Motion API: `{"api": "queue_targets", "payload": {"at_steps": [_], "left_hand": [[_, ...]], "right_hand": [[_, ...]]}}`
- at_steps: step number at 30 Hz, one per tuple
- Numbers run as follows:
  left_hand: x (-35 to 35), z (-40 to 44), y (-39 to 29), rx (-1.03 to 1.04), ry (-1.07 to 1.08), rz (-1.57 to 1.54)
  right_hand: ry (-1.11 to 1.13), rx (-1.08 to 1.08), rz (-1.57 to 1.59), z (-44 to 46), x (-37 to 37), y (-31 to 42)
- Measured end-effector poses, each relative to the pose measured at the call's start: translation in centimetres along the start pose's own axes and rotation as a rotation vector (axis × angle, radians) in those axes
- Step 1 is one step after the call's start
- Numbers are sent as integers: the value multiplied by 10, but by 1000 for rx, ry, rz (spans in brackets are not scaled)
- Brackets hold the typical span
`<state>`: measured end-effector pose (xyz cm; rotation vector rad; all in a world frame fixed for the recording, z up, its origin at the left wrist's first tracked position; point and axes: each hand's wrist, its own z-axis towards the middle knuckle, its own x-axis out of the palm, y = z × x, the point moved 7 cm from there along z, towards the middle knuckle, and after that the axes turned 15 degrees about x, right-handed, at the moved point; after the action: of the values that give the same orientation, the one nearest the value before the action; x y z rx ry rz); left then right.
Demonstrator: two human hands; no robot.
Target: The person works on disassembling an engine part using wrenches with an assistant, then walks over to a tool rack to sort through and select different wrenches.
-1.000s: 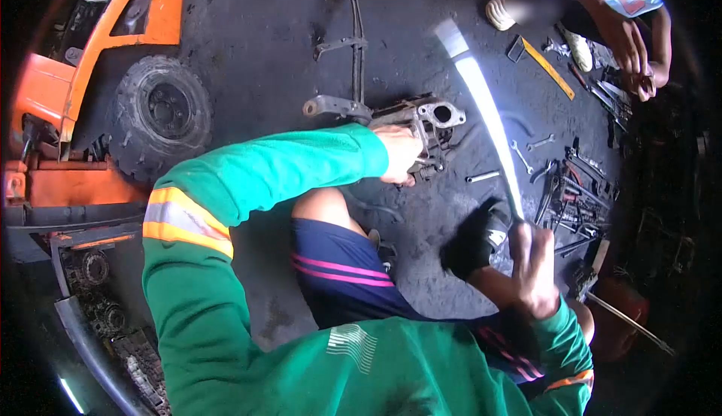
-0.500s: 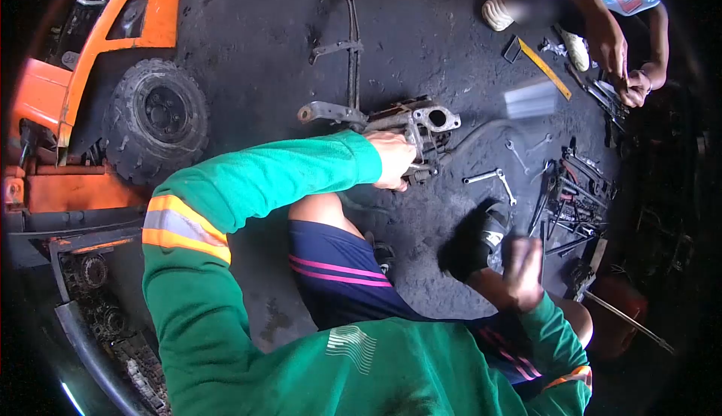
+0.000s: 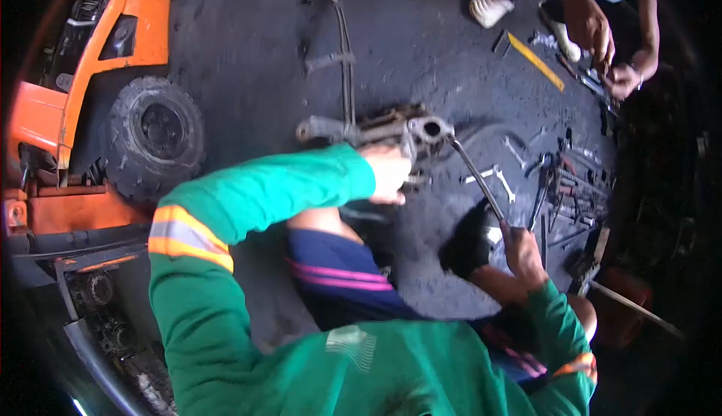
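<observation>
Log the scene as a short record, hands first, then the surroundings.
Left hand: on the metal part; finger grip hidden
Right hand: closed around a long tool
Tool's far end: at the part's holed flange; contact unclear
Floor, right side: wrench, yellow-handled tool, tool pile
Left side: wheel, orange machine
Upper right: another person's hands

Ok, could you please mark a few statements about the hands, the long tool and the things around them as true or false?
The right hand grips the long tool. True.
The left hand is away from the metal part. False: it is on the part.
The wheel is beside the orange panel. True.
The yellow bar is in the left hand. False: it lies on the floor.
</observation>
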<state>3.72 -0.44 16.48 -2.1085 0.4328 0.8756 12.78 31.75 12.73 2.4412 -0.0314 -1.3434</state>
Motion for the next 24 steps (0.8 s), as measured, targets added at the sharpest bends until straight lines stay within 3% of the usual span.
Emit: {"api": "queue_targets", "payload": {"at_steps": [2,3,4,6,7,9,12,13,14,15,16,19,20,22,23,24], "left_hand": [[-8,-3,12,-60,34,-128],[-8,0,11,-26,105,-134],[-9,-7,11,40,-105,-82],[1,-6,5,105,-212,26],[-1,-6,1,124,-187,129],[-8,-1,0,177,-220,240],[-5,-5,4,161,-304,313],[-2,-7,9,154,-378,337],[-7,-7,13,154,-452,369],[-20,0,12,65,-385,300],[-28,-1,15,78,-577,325],[-54,9,28,-133,-385,174],[-64,17,34,-144,-412,188],[-64,25,38,-171,-444,164],[-69,34,43,-177,-477,137],[-74,45,47,-154,-508,176]], "right_hand": [[-143,121,7,26,-17,-10],[-244,-2,-92,20,-27,-2],[-401,-171,-296,8,-36,10],[-350,-213,-220,7,-66,25],[-122,12,-107,18,-73,15],[-178,-63,-234,24,-89,-1],[-750,-490,-780,27,-121,-2],[-395,-205,-263,56,-117,-52],[-356,-23,-219,72,-116,-66],[-377,-34,-209,84,-106,-88],[-374,-53,-198,88,-85,-116],[-421,-64,-113,85,-31,-168],[-385,57,-53,80,-24,-174],[-234,47,-73,69,-5,-161],[-280,93,21,62,0,-161],[-138,239,147,64,-3,-150]]}}
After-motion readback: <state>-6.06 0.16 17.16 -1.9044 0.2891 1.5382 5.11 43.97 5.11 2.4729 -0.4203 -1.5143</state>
